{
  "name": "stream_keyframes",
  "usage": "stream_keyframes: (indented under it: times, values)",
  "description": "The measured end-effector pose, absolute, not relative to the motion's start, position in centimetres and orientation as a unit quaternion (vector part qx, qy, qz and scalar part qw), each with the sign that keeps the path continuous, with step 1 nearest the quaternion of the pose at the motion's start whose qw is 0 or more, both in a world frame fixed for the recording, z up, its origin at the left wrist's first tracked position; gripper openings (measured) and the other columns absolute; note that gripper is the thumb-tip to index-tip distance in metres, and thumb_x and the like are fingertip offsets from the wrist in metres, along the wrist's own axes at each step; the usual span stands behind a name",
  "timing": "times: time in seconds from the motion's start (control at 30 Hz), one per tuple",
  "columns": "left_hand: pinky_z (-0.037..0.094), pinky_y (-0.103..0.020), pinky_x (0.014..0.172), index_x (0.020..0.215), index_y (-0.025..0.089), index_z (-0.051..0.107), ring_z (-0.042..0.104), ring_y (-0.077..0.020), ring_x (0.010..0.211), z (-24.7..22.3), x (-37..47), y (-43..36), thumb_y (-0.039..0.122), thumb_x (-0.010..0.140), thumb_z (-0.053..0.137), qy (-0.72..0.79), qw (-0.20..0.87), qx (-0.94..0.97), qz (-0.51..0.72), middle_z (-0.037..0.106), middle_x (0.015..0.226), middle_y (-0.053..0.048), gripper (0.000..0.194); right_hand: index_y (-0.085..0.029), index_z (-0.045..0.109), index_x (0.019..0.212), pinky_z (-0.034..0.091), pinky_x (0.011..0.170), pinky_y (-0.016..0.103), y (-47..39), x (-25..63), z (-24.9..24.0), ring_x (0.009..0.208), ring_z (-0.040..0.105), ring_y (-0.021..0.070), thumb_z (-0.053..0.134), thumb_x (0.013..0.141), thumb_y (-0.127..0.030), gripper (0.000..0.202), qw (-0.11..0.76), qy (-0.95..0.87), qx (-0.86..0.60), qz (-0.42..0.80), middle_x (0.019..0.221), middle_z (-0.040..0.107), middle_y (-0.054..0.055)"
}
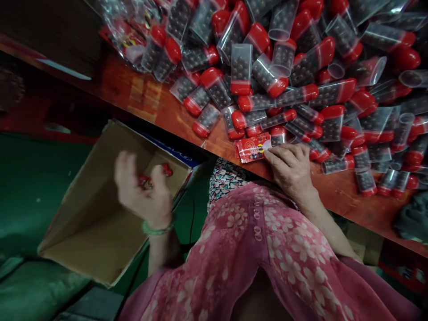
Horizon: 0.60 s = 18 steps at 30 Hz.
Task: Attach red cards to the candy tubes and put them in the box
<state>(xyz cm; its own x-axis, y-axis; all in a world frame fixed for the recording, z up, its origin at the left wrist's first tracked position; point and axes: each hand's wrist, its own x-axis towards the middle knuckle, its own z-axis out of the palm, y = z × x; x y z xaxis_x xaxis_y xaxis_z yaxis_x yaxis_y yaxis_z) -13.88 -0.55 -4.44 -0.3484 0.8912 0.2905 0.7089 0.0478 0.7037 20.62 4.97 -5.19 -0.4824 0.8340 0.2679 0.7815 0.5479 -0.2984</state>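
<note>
"Red printed packet [251, 148]: location?"
"Tabletop [140, 96], near edge. Right hand [290, 169] touches one end; whether pinched, I cannot tell."
"Left grip [147, 191]?"
"Open, empty, over the cardboard box [96, 214]."

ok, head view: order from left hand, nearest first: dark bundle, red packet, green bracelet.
1. Green bracelet: on the wrist of the left hand.
2. Red packet: rightward, touched by the right hand.
3. Dark bundle: far right of the table.
</note>
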Motion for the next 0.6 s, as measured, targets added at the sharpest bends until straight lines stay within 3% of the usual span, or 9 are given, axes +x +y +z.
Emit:
stream_keyframes:
  times: [0.03, 0.1, 0.2, 0.37, 0.5, 0.6]
  values:
    - [0.043, -0.054, 0.121, 0.138, 0.023, 0.065, 0.059, -0.0305, 0.14, -4.0, -11.3, 0.0, 0.034, 0.096, 0.07, 0.683, 0.046, 0.606, 0.405, 0.064, 0.15, -0.009, 0.043, -0.028, 0.072, 0.122, 0.039, 0.094, 0.046, 4.9, 20.5, -5.2, 0.106, 0.062, 0.0239, 0.053, 0.103, -0.019, 0.028, 0.203, -0.859, -0.467, 0.059, 0.111, 0.078, 0.006]
    - [0.057, -0.043, 0.109, 0.136, 0.023, 0.066, 0.069, -0.0259, 0.128, -3.4, -6.3, 1.1, 0.029, 0.095, 0.072, 0.569, 0.056, 0.717, 0.399, 0.069, 0.142, -0.01, 0.042, -0.027, 0.072, 0.117, 0.039, 0.091, 0.043, 5.0, 20.3, -4.8, 0.102, 0.062, 0.0222, 0.054, 0.103, -0.019, 0.024, 0.228, -0.86, -0.455, 0.035, 0.107, 0.079, 0.004]
    - [0.057, -0.044, 0.112, 0.14, 0.016, 0.061, 0.063, -0.0277, 0.139, -4.0, -1.2, 3.1, 0.03, 0.099, 0.068, 0.451, 0.085, 0.791, 0.404, 0.068, 0.143, -0.018, 0.044, -0.026, 0.072, 0.115, 0.038, 0.091, 0.042, 5.2, 19.9, -4.2, 0.099, 0.062, 0.0212, 0.055, 0.104, -0.021, 0.021, 0.236, -0.862, -0.448, 0.021, 0.105, 0.079, 0.004]
    - [0.054, -0.049, 0.117, 0.14, 0.018, 0.062, 0.056, -0.0266, 0.147, -5.9, 0.4, 5.1, 0.017, 0.104, 0.053, 0.423, 0.131, 0.815, 0.373, 0.065, 0.149, -0.014, 0.037, -0.025, 0.072, 0.115, 0.039, 0.094, 0.042, 5.4, 19.8, -3.6, 0.102, 0.062, 0.0213, 0.055, 0.104, -0.019, 0.021, 0.219, -0.865, -0.448, 0.052, 0.106, 0.078, 0.005]
    - [0.059, -0.043, 0.104, 0.123, 0.019, 0.074, 0.067, -0.0238, 0.125, -6.2, 0.2, 5.4, 0.015, 0.102, 0.055, 0.432, 0.095, 0.816, 0.372, 0.075, 0.132, -0.011, 0.028, -0.024, 0.067, 0.124, 0.042, 0.096, 0.042, 4.9, 20.2, -2.9, 0.106, 0.066, 0.0238, 0.058, 0.104, -0.027, 0.022, 0.194, -0.848, -0.492, 0.047, 0.113, 0.078, 0.008]
    - [0.058, -0.036, 0.086, 0.107, 0.02, 0.078, 0.067, -0.0195, 0.098, -5.8, 0.3, 5.5, 0.016, 0.1, 0.059, 0.441, 0.066, 0.808, 0.385, 0.079, 0.11, -0.009, 0.021, -0.02, 0.055, 0.144, 0.041, 0.104, 0.047, 4.3, 20.7, -2.6, 0.126, 0.063, 0.0309, 0.06, 0.103, -0.043, 0.047, 0.143, -0.846, -0.511, 0.055, 0.138, 0.071, 0.017]
